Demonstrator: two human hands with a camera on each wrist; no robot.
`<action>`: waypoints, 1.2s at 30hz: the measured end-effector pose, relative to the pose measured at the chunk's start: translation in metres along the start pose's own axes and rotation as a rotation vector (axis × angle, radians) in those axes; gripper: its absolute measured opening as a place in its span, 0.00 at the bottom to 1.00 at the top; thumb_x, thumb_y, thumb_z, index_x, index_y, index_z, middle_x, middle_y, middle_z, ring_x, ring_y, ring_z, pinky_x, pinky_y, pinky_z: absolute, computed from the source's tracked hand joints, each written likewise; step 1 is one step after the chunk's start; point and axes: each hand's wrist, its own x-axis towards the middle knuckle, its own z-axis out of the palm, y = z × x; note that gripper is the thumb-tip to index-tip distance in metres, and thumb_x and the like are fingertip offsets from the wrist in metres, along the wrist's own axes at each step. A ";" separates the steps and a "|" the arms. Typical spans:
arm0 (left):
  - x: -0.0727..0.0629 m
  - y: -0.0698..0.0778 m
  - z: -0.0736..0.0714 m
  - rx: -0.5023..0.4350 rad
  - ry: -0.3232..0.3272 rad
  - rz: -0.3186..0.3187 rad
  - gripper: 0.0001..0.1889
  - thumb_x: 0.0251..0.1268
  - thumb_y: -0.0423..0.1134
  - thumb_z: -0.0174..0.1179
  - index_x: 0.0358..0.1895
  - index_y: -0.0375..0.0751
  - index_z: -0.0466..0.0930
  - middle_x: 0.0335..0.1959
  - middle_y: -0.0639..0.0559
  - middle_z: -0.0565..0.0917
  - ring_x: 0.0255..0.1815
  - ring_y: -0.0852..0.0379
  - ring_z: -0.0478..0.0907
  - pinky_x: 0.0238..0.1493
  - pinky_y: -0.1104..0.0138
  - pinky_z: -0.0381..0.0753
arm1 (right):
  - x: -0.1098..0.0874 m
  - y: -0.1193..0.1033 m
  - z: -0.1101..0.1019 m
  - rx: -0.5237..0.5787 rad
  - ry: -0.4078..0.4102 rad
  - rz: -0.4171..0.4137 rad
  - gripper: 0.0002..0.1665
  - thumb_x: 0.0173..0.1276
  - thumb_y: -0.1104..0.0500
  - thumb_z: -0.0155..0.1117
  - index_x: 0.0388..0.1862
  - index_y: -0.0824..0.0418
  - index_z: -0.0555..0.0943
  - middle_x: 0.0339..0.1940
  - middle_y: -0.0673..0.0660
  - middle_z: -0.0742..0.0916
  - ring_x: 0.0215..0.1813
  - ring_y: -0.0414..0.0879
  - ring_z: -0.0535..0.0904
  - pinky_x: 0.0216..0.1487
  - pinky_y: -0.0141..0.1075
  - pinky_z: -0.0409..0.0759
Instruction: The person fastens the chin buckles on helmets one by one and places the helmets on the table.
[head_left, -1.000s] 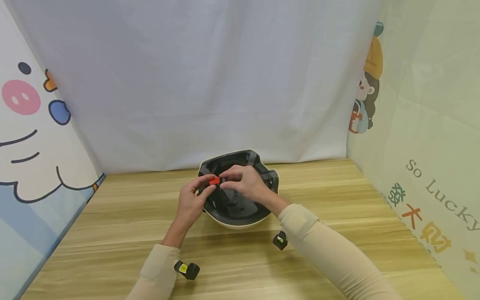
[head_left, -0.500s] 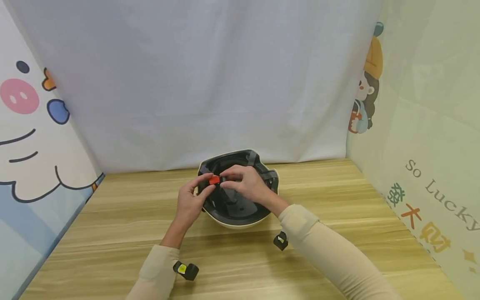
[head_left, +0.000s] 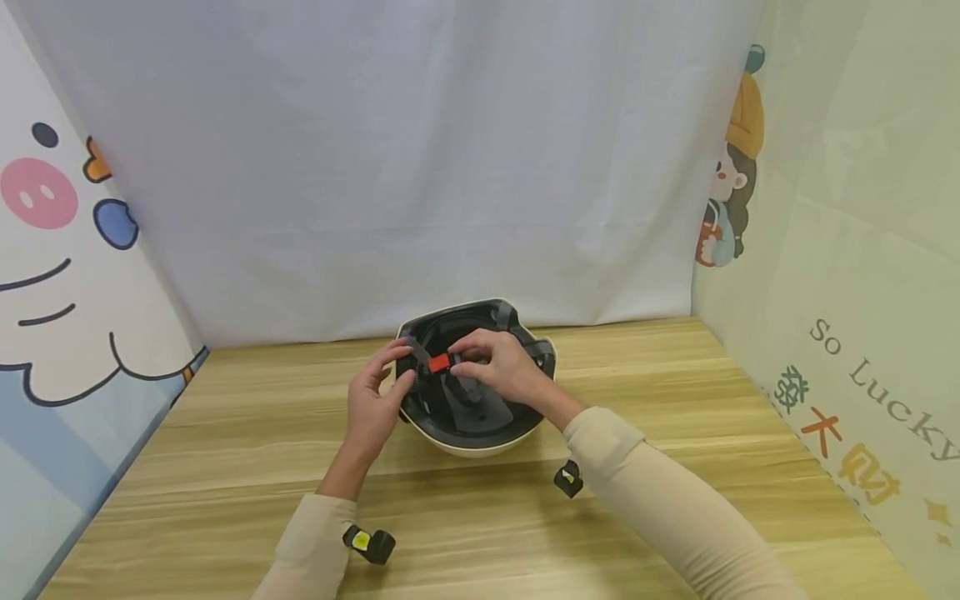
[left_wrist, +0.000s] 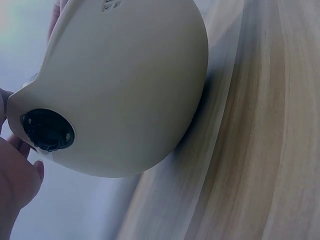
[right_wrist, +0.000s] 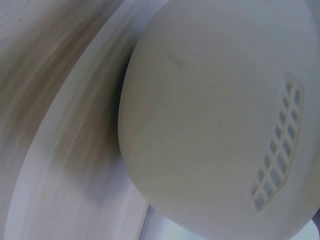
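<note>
An upturned cream helmet (head_left: 471, 452) with black lining lies on the wooden table, its inside facing up. Over its left part, a red buckle (head_left: 438, 362) sits on a dark chin strap (head_left: 419, 350). My right hand (head_left: 498, 365) pinches the black end of this buckle between thumb and fingers. At the helmet's left rim is my left hand (head_left: 375, 408), thumb and index finger spread apart beside the strap, off the red part. The left wrist view shows the shell's outside with a round black fitting (left_wrist: 48, 130); the right wrist view shows a vent grille (right_wrist: 277, 150).
A white curtain (head_left: 450, 167) hangs behind the wooden table (head_left: 255, 433). Printed panels stand left (head_left: 97, 333) and right (head_left: 847, 250). Black wrist-camera parts jut from the left sleeve (head_left: 371, 543) and the right sleeve (head_left: 569, 479).
My left fingers have come off the red buckle and drawn left toward the rim. The buckle and my right hand have shifted slightly right.
</note>
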 end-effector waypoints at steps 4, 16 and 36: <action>-0.002 -0.002 -0.002 -0.042 0.014 -0.030 0.14 0.65 0.23 0.63 0.54 0.27 0.80 0.64 0.38 0.77 0.69 0.48 0.68 0.62 0.43 0.63 | -0.002 0.000 -0.002 -0.057 -0.045 0.056 0.16 0.65 0.63 0.73 0.51 0.64 0.85 0.48 0.57 0.86 0.48 0.46 0.85 0.49 0.37 0.82; -0.002 -0.004 -0.002 -0.089 0.027 -0.047 0.13 0.64 0.21 0.61 0.52 0.24 0.79 0.63 0.36 0.78 0.67 0.50 0.69 0.59 0.53 0.67 | 0.000 0.003 -0.006 -0.190 -0.210 0.130 0.18 0.67 0.60 0.71 0.54 0.65 0.84 0.44 0.57 0.89 0.44 0.43 0.85 0.48 0.37 0.81; -0.001 -0.002 -0.002 -0.087 0.044 -0.066 0.13 0.66 0.22 0.61 0.53 0.23 0.79 0.64 0.36 0.76 0.67 0.48 0.69 0.56 0.58 0.68 | -0.008 0.005 -0.026 -0.871 -0.044 -0.016 0.28 0.70 0.54 0.68 0.67 0.61 0.77 0.70 0.64 0.73 0.73 0.61 0.64 0.66 0.59 0.65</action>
